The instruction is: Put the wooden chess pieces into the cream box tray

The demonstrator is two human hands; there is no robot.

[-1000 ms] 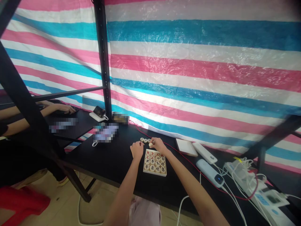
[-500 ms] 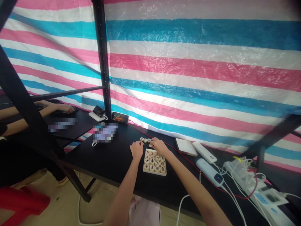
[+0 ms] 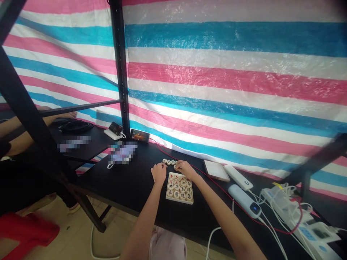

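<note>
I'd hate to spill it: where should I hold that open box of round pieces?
Probably by its left and right walls, from the near side: the open box lies flat, its round pieces uncovered, and the right hand is near its far edge.

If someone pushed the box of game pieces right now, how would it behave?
The shallow box would probably slide rather than tip. Holding many round pieces, it may feel heavy for its size. Packed close, they would likely shift little.

Glare speckles the bright striped sheeting (image 3: 233, 83) above a dim tabletop (image 3: 130, 182).
</note>
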